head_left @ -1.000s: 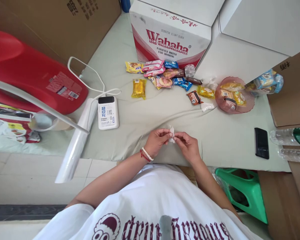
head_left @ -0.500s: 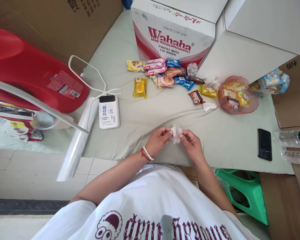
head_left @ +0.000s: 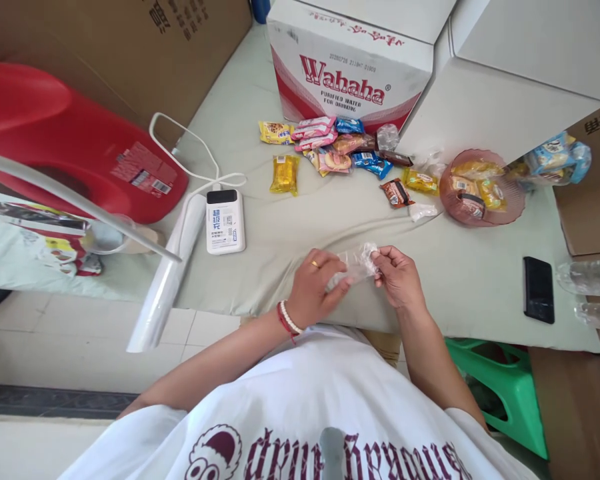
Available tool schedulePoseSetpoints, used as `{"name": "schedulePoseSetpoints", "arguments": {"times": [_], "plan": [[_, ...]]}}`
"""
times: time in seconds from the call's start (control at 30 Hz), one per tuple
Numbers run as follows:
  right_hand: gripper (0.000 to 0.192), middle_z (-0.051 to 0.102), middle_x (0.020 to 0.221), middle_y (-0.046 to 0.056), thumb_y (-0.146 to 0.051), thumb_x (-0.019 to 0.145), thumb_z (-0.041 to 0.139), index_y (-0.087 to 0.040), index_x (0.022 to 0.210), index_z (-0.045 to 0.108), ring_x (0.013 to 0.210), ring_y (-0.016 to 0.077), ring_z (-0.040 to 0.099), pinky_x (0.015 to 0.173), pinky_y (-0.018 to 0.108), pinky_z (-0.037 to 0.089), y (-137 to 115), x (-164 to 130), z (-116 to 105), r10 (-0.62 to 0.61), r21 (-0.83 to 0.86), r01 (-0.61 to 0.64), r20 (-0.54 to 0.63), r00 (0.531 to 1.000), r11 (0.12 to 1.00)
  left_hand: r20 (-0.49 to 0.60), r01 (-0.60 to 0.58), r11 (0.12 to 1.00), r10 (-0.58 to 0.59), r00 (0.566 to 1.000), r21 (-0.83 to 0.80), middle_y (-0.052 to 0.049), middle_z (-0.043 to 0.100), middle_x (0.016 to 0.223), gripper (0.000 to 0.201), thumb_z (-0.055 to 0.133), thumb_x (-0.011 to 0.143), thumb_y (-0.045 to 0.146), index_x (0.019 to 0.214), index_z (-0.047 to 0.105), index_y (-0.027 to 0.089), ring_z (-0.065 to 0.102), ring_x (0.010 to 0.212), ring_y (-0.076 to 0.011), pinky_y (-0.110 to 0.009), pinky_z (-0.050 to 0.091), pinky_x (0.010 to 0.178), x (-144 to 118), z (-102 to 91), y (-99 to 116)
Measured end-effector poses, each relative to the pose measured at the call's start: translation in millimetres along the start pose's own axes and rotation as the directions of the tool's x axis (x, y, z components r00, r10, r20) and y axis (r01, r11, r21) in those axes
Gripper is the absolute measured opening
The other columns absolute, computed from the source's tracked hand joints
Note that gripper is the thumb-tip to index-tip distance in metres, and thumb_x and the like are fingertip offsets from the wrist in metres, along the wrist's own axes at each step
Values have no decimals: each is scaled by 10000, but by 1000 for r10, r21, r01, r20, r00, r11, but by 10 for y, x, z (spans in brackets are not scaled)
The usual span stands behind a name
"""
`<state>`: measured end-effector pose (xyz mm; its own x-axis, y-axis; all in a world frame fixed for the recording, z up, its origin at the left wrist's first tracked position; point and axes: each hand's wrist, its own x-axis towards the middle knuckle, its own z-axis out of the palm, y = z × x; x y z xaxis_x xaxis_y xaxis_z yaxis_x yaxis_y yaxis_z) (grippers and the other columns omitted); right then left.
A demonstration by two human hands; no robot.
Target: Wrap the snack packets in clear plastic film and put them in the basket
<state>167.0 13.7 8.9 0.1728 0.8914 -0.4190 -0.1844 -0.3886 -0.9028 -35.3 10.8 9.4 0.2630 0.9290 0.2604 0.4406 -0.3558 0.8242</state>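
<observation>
A small clear plastic bag (head_left: 359, 263) is stretched between my two hands, just above the cloth near the table's front edge. My right hand (head_left: 399, 275) pinches its crumpled right end between thumb and fingers. At the other end, the curled fingers and thumb of my left hand (head_left: 314, 283) are around the plastic; their exact grip is partly hidden. Beyond my hands lie a brown-wrapped snack (head_left: 397, 193), a yellow-wrapped snack (head_left: 285, 175) and a crumpled clear wrapper (head_left: 423, 212). A pink glass bowl (head_left: 513, 212) holds several wrapped snacks.
Several packaged snacks (head_left: 325, 137) are heaped before a Wahaha carton (head_left: 347, 73). On the left are a white power bank (head_left: 225, 223) with a cable, a plastic film roll (head_left: 167, 280) and a red jug (head_left: 80, 147). A black phone (head_left: 539, 289) and clear bottles (head_left: 587, 277) are on the right.
The crumpled plastic between my fingertips has been spread into a longer bag. My left hand has turned over it, and my right hand has shifted slightly right.
</observation>
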Motion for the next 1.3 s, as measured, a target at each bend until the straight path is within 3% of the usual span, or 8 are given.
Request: {"name": "schedulePoseSetpoints", "arguments": {"times": [0.13,0.37,0.57,0.7,0.83,0.97,1.13,1.3], "plan": [[432,563,610,-46,-550,680,873,-201,814,655,471,83,472,380,200,369,-64,-25,98,-38,-41,39,30,999,998,71,-57,998,59,996,-36,-81,690,889,257,628,937,452,937,721,213,607,876,-236,-398,451,865,98,212,90],[432,700,870,-6,-501,750,861,-244,1060,706,753,135,630,727,277,559,21,-130,42,-129,37,125,161,978,992,71,208,926,-196,978,-313,-6,665,775,183,653,914,373,858,685,201,558,729,-153,-298,435,736,197,351,15],[336,638,708,-34,-447,693,896,-225,879,727,629,109,549,649,253,467,25,-98,-102,-137,27,135,96,986,990,250,444,565,-389,887,-696,37,588,711,322,808,789,459,826,642,186,496,670,-103,-242,406,659,230,138,-71],[347,630,723,-30,-468,675,908,-215,821,720,639,99,533,638,233,456,-109,-44,-292,-80,-11,82,135,988,997,381,516,337,-391,838,-788,-4,672,881,317,870,742,378,810,635,177,606,817,-121,-249,491,748,272,-112,-149],[368,628,794,-33,-474,682,910,-226,829,681,732,109,583,711,236,534,-228,-9,-361,-66,43,60,144,987,997,466,548,166,-362,807,-820,-41,729,1032,338,874,753,333,837,581,187,715,945,-204,-361,582,826,311,-255,-204],[408,592,701,-51,-508,698,889,-234,854,630,599,103,554,521,212,508,-231,28,-253,-30,68,22,117,993,997,419,530,187,-423,803,-827,0,727,905,423,887,750,390,865,521,211,728,799,-171,-307,582,730,338,-230,-227],[377,567,620,-59,-489,734,855,-214,875,640,498,74,493,417,176,396,-114,30,-26,-112,50,110,35,993,993,395,604,274,-548,738,-749,-25,728,898,540,769,761,687,934,583,211,699,782,-178,-302,542,707,298,-54,-176],[341,570,621,-58,-441,729,864,-205,886,675,496,73,482,408,184,379,-61,-15,21,-102,45,99,65,993,994,334,624,482,-557,760,-616,8,690,766,388,886,684,458,789,638,178,628,746,-151,-263,458,684,232,89,-170]]}}
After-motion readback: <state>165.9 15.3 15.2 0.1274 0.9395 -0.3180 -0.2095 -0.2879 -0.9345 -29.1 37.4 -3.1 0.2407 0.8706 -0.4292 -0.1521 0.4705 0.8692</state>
